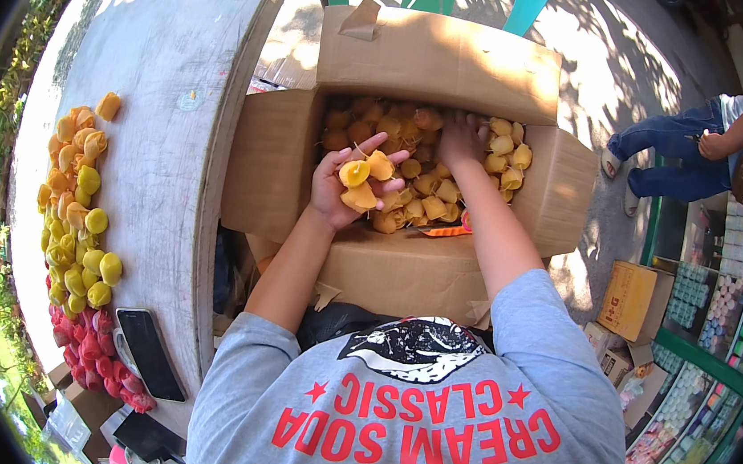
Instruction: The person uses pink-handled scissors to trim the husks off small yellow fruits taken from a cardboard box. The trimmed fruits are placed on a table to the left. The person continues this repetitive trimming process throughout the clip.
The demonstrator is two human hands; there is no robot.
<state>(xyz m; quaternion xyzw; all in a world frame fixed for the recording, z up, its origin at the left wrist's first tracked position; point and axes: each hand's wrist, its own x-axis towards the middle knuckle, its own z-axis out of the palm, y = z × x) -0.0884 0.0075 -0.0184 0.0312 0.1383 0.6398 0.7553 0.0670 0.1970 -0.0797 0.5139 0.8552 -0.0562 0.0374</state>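
1. At left, long pale surface [173, 61]; orange, yellow and red buds [73, 280] along its left edge.
2. Off the surface's right edge, open carton [442, 60]; bud pile [433, 207] inside.
3. Right hand [462, 142]: in the pile by carton's far edge; fingertips hidden, grip can't be told.
4. Left hand [332, 194]: palm up over carton's left part, fingers curled.
5. Black phone [149, 354], near surface's right edge.
6. Three orange-yellow buds [359, 198], held in left hand.

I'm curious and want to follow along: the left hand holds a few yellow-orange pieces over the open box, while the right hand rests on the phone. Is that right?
Not quite: the head view shows the right hand inside the open box, not on the phone. The left hand does hold a few yellow-orange pieces over it.
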